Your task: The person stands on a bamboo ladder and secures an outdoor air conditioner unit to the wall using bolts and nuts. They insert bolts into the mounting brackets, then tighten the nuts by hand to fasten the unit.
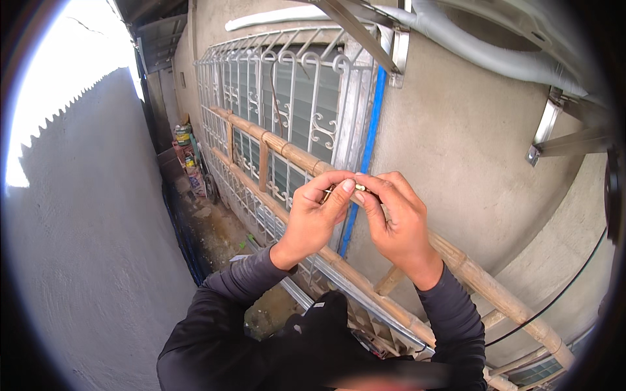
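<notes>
My left hand [319, 210] and my right hand [399, 218] meet in front of me, fingertips almost touching. Between them is a small pale piece [360, 187], pinched by the thumb and fingers of my right hand. A thin brass-coloured bit [328, 193] shows within the curled fingers of my left hand. Fingers cover most of both, so I cannot tell their kind or whether they are joined. Just beyond and below my hands runs a bamboo ladder [293, 155], slanting across the view.
A white window grille [316, 91] and a blue pipe [373, 124] are on the beige wall [450, 143]. Metal brackets [544, 124] and a white wrapped pipe [482, 55] jut out overhead. A grey wall [98, 215] closes the left side. Paint cans [183, 135] stand down the narrow passage.
</notes>
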The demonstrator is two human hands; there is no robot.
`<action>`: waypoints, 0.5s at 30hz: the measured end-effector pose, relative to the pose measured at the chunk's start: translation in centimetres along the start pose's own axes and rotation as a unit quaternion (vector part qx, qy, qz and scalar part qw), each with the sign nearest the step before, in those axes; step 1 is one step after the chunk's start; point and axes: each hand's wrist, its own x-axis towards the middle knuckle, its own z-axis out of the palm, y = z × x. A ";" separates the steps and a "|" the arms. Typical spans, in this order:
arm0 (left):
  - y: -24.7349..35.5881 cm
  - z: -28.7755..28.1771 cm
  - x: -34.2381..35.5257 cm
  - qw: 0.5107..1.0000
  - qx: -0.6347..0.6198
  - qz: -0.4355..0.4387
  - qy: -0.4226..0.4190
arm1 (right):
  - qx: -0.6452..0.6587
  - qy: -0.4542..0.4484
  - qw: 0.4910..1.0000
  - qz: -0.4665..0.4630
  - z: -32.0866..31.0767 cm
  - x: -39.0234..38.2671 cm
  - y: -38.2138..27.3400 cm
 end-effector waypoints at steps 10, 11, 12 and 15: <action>15.5 -2.6 8.2 0.771 0.359 0.508 0.133 | 0.011 0.096 0.986 -0.135 -1.1 5.9 -2.7; 18.4 -3.3 10.3 0.693 0.402 0.579 0.150 | 0.006 0.097 0.984 -0.151 -1.3 5.9 -2.7; 21.1 -3.8 12.3 0.607 0.439 0.642 0.165 | -0.002 0.094 0.983 -0.158 -1.5 5.8 -2.6; 26.1 -4.8 15.8 0.459 0.553 0.685 0.122 | -0.015 0.062 0.985 -0.157 -1.5 4.8 -2.0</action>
